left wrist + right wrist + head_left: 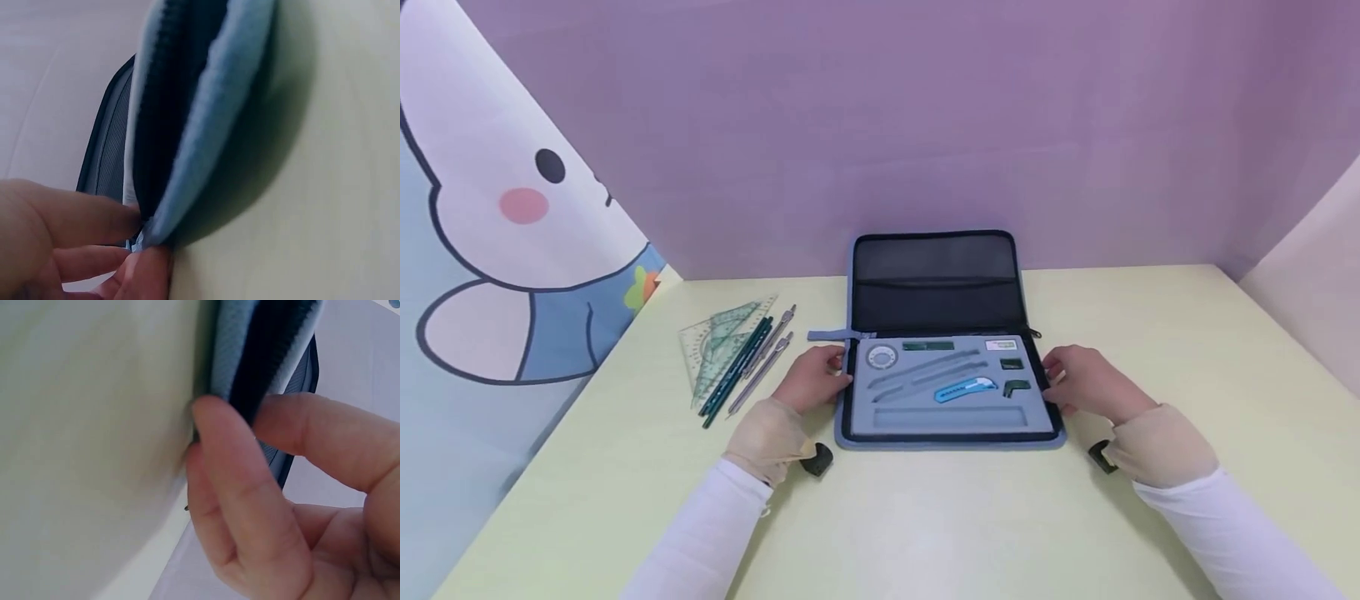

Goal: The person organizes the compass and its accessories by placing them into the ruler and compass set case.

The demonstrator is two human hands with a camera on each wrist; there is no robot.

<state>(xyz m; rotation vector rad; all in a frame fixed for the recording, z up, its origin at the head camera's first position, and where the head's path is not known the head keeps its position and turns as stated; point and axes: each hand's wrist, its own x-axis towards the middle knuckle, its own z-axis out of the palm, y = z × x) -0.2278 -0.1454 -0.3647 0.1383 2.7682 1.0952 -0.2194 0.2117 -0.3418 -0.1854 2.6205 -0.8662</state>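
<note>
1. Our left hand [811, 379], fingers nearly together, pinched the left edge of the zippered drawing-set case [951, 444].
2. Our right hand [1093, 383] pinched its right edge likewise.
3. The case lay unfolded on the table [947, 533].

Case [934, 308]: one. Hands [811, 379] [1093, 383]: two. Compasses [761, 374]: two. Pencils [738, 373]: at least two. Clear rulers [721, 337] overlap, count uncertain. Singles: cutter [962, 390], pale disc [882, 357], green strip [928, 346], white block [1002, 345]. Small dark pieces [1011, 364]: two.

The case [934, 308] is blue and black, the cutter [966, 390] bright blue, pencils [734, 370] green
</note>
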